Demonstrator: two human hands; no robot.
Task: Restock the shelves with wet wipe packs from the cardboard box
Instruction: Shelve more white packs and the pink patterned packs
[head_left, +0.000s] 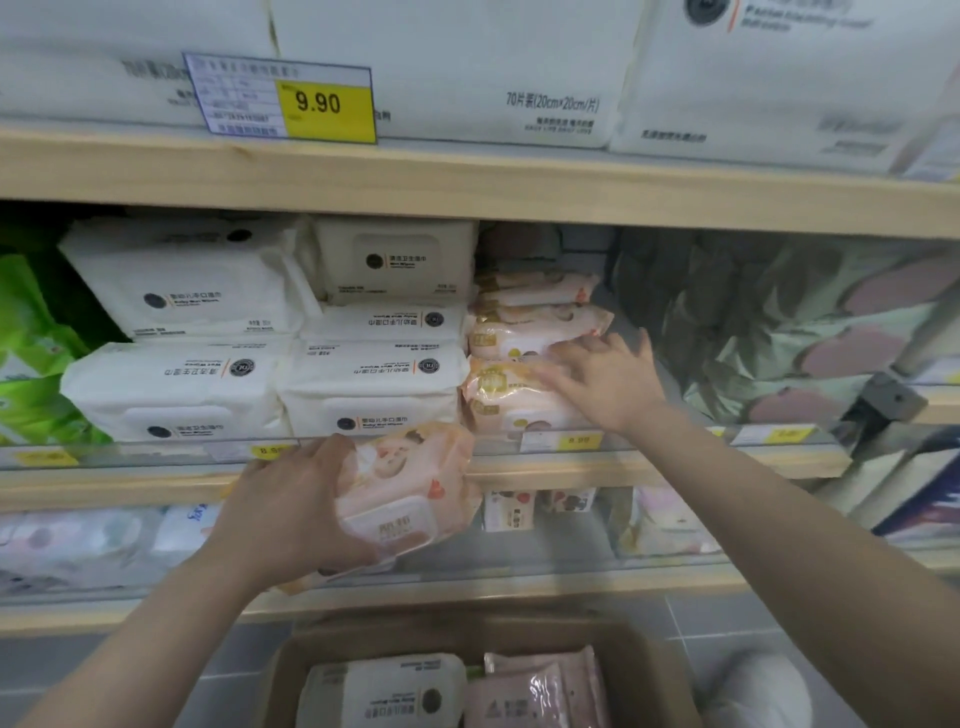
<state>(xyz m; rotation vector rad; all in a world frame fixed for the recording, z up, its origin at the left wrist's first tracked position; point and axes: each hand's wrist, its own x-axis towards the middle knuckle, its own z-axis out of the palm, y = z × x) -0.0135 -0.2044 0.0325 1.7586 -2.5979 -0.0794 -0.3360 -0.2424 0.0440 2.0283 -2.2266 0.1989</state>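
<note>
Pink and peach film covers the wet wipe pack that is gripped in the left hand, fingers curled round its near end, in front of the edge of the middle shelf. The right hand is laid with fingers spread and fairly straight on a stack of pink packs on that shelf, touching the upper ones. White packs are stacked just to the left of this pile. Below, a cardboard box is seen, with a white pack and pink packs lying inside it. A yellow price tag marked 9.90 is fixed to the top shelf.
</note>
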